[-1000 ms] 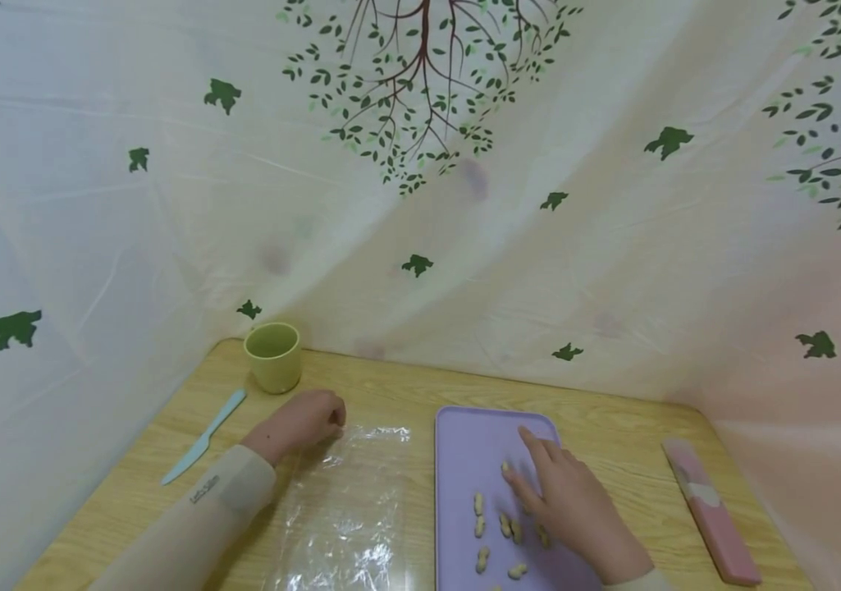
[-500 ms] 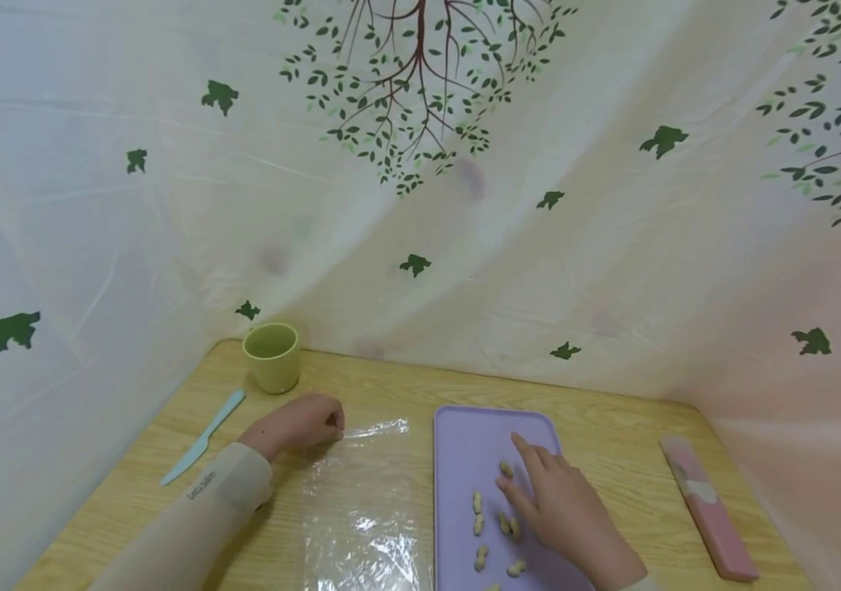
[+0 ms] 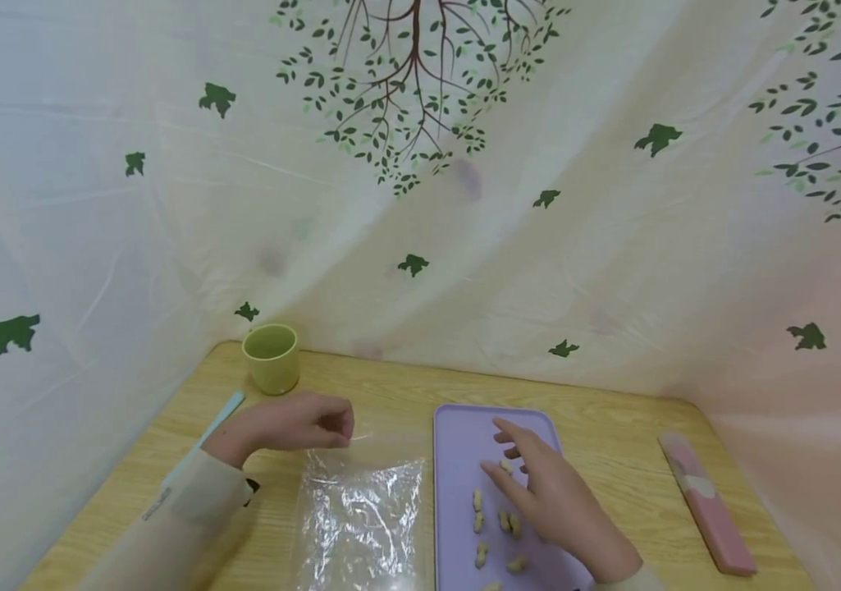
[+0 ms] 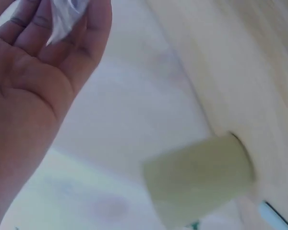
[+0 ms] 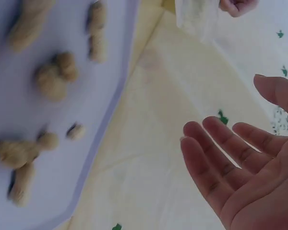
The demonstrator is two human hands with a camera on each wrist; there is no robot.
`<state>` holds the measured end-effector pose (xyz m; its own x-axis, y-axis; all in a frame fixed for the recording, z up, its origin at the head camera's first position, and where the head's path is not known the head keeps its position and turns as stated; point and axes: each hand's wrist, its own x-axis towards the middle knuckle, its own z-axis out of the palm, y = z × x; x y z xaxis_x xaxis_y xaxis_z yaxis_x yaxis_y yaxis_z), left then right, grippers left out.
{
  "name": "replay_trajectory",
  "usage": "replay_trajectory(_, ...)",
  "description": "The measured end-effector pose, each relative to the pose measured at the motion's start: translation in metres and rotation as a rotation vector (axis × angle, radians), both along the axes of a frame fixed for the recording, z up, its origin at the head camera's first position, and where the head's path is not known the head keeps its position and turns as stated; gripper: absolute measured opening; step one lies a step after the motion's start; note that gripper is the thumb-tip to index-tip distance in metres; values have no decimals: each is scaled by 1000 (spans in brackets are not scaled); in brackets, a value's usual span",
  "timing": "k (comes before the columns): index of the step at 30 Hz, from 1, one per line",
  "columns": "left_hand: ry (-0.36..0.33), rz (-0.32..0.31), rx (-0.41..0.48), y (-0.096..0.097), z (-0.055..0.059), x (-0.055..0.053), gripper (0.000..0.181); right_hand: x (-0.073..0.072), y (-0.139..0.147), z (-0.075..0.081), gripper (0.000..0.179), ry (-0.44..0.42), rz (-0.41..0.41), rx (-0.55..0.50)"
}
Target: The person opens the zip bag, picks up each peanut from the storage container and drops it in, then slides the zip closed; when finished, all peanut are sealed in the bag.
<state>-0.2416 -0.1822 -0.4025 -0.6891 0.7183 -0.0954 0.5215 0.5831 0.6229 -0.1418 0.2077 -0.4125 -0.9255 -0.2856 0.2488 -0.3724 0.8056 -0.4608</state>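
Note:
My left hand (image 3: 298,423) pinches the top edge of a clear plastic bag (image 3: 364,517), which hangs from the fingers toward the table's near side. In the left wrist view a crumpled bit of the bag (image 4: 67,19) shows at the curled fingers. Over the lavender tray (image 3: 457,431) hovers my right hand (image 3: 560,505), thumb and fingers spread, holding nothing. Several unshelled peanuts (image 3: 477,502) lie scattered on the tray beneath and left of it. The right wrist view shows that palm (image 5: 249,177) bare, beside the peanuts (image 5: 50,81).
A yellow-green cup (image 3: 272,361) stands at the back left corner. Near it lies a pale blue knife (image 3: 221,419), partly behind my left forearm. A pink case (image 3: 708,509) lies at the right. A leaf-printed cloth (image 3: 464,271) hangs around the wooden table.
My left hand has risen slightly and shifted right, lifting the bag's edge. The right hand has drifted left over the tray, staying open. The peanuts have not moved.

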Motion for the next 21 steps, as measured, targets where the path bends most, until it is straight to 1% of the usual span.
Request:
replay_trajectory(2, 11, -37, 7, 8, 8, 8, 6, 1, -5, 6, 56, 19, 62, -69)
replay_trajectory(5, 18, -76, 8, 22, 16, 19, 5, 2, -14, 14, 47, 44, 167, -137)
replay_trajectory(7, 34, -94, 10, 32, 20, 25, 5, 3, -20, 19, 41, 42, 225, -158)
replay_trajectory(10, 75, -107, 26, 45, 24, 34, 7, 5, -27, 24, 35, 29, 291, -157)
replay_trajectory(13, 123, -113, 55, 56, 28, 42, 9, 6, -32, 27, 30, 11, 315, -149)
replay_trajectory(16, 155, -109, 79, 65, 31, 48, 9, 8, -34, 29, 23, -6, 306, -141)
replay_trajectory(21, 209, -91, 92, 74, 35, 53, 6, 10, -33, 29, 13, 75, 297, -109)
